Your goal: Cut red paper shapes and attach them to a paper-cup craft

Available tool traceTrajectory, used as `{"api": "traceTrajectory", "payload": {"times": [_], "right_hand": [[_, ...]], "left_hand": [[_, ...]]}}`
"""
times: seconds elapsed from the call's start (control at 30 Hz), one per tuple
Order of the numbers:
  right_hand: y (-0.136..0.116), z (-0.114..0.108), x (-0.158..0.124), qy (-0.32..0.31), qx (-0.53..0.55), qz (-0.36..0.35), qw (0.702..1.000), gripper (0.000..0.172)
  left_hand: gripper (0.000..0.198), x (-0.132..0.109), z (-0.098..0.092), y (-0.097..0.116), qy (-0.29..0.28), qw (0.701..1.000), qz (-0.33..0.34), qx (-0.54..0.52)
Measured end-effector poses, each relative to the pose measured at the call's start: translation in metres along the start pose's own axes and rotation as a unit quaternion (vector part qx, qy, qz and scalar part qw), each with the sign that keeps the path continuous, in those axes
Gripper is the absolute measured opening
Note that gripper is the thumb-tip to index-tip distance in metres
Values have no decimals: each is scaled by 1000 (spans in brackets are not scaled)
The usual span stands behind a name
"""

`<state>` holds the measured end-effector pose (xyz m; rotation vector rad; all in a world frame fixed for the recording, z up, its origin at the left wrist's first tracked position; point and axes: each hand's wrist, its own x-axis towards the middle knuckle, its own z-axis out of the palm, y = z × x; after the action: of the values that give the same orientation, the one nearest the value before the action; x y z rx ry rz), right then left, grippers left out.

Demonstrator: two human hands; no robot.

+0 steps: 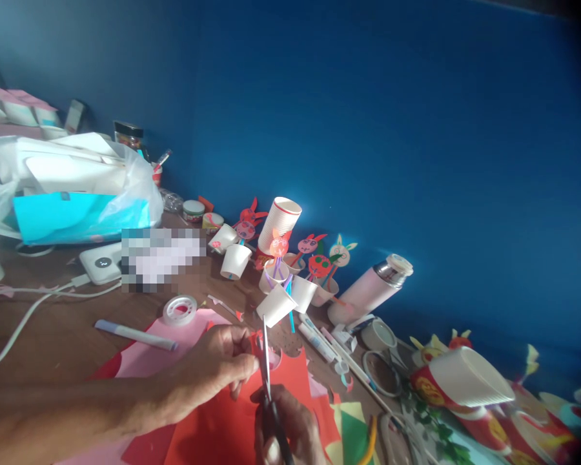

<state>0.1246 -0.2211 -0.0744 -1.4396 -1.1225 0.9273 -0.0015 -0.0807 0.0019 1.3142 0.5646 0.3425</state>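
My left hand [217, 365] pinches a small red and pink paper cut-out [271, 354] just above the red paper sheet [223, 426]. My right hand [285, 429] grips a pair of scissors [267, 368], whose blades point up into the cut-out. Both hands hover over sheets of red and pink paper [150, 358] on the wooden table [53, 329]. A roll of clear tape [179, 309] and a marker pen [135, 335] lie just left of my left hand.
Several small white paper cups with paper animal faces on straws [290, 271] stand behind the hands. A stack of cups [279, 224], a pink flask [368, 294], a second cup stack [465, 381], a power bank with cable [101, 263] and a plastic bag of paper [72, 187] crowd the table below the blue wall.
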Motion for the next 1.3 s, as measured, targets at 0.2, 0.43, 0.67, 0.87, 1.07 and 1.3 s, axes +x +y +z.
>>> {"api": "traceTrajectory", "payload": {"times": [0.2, 0.43, 0.67, 0.87, 1.07, 1.3], "right_hand": [[3, 0, 0, 14, 0, 12, 1000, 60], [-1, -4, -3, 20, -25, 6, 999, 49], [3, -4, -4, 32, -45, 2, 998, 44], [-1, -2, -1, 41, -66, -24, 997, 37], [3, -1, 0, 48, -62, -32, 996, 35], [11, -4, -1, 27, -34, -17, 999, 51]], "left_hand": [[12, 0, -2, 2, -6, 999, -23, 21], [10, 2, -6, 1, -22, 999, -29, 8], [8, 1, -7, 5, -32, 999, -36, 14], [9, 0, -7, 5, -37, 999, -39, -1], [11, 4, -10, 5, -57, 997, -47, 3], [12, 5, -12, 3, -63, 997, -45, -2]]}}
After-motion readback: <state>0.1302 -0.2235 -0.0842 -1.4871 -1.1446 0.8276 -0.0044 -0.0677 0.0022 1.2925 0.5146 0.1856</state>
